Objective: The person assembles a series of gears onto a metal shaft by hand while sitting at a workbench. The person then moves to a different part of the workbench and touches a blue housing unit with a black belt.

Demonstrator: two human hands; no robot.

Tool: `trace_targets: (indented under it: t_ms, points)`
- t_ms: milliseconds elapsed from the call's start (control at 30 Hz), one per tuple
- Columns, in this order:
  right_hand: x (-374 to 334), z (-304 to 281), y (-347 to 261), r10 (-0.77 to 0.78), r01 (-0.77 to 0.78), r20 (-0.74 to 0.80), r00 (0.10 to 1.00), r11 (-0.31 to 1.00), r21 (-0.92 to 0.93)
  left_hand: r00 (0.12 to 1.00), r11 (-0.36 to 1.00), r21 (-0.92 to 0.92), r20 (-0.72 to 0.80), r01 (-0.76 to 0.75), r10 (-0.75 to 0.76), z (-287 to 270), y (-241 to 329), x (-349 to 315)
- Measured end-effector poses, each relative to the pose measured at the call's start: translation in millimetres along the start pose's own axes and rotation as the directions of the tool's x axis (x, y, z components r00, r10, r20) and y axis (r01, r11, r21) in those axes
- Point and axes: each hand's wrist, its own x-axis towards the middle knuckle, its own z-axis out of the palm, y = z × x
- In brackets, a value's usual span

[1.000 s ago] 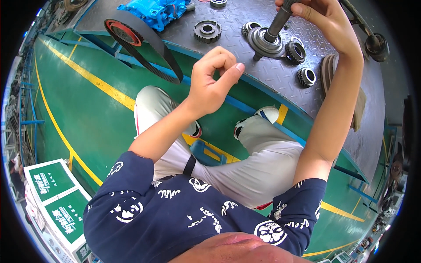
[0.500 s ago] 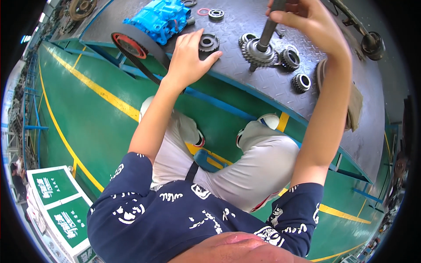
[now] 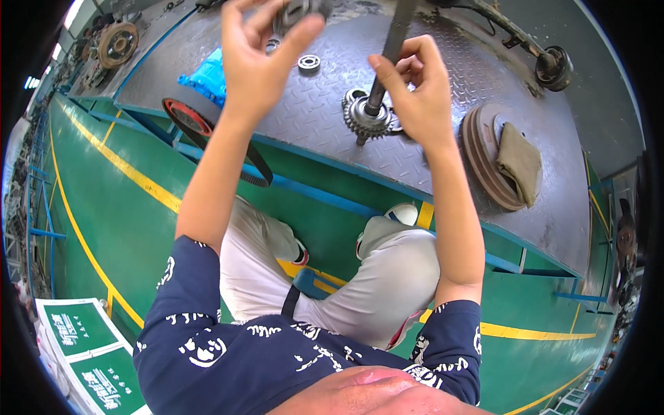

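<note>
My left hand (image 3: pixel 257 66) is raised over the far part of the bench, its fingers closed around a dark toothed gear (image 3: pixel 299 15) near the upper edge. With thumb and fingers my right hand (image 3: pixel 420 97) grips a long dark shaft (image 3: pixel 400 29), which stands nearly upright, slightly tilted. Low on the shaft sits a toothed gear (image 3: pixel 366 123), and the shaft's short end shows beneath it. A smaller gear ring stands partly hidden behind that gear. My right hand covers the area just right of the shaft. The shaft's top is cut off by the frame.
The metal bench (image 3: pixel 443 211) bears a bearing (image 3: pixel 309 64), a blue housing (image 3: pixel 206 77) and a black belt (image 3: pixel 259 174) around a red pulley (image 3: pixel 190 117). To the right lie a grooved pulley (image 3: pixel 477 155) with a folded cloth (image 3: pixel 519 164) and an axle (image 3: pixel 553 68).
My left hand has picked up the gear from the bench and lifted it up and away. The right hand's hold sits lower along the shaft. The whole view has shifted.
</note>
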Motion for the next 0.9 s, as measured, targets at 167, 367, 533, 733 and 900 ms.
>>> trace_targets:
  t_ms: [167, 367, 533, 733, 900]
  points:
    - [-4.9, 1.9, -13.4, -0.073, 0.074, 0.036, 0.997, 0.997, -0.026, 0.979, 0.990, -0.119, 0.182, -0.074, 0.095, 54.5, 51.0, 70.5]
    - [-8.7, 1.3, -9.8, -0.051, 0.051, 0.036, 0.998, 0.998, 0.022, 0.962, 0.959, -0.227, 0.250, 0.167, -0.108, 70.5, 50.9, 91.4]
    - [-11.7, -5.8, -10.1, 0.011, -0.021, 0.111, 0.994, 0.996, 0.092, 0.887, 0.959, -0.182, 0.448, 0.215, -0.114, 66.5, 44.6, 89.4]
    - [-18.4, -45.5, 26.1, 0.031, -0.114, 0.301, 0.953, 0.958, 0.263, 0.804, 0.983, -0.168, 0.593, 0.071, 0.043, 58.3, 15.4, 34.2]
    - [-36.2, -53.6, 29.2, 0.068, -0.215, 0.326, 0.943, 0.873, 0.438, 0.779, 0.990, -0.034, 0.621, 0.137, -0.086, 49.2, -9.0, -3.2]
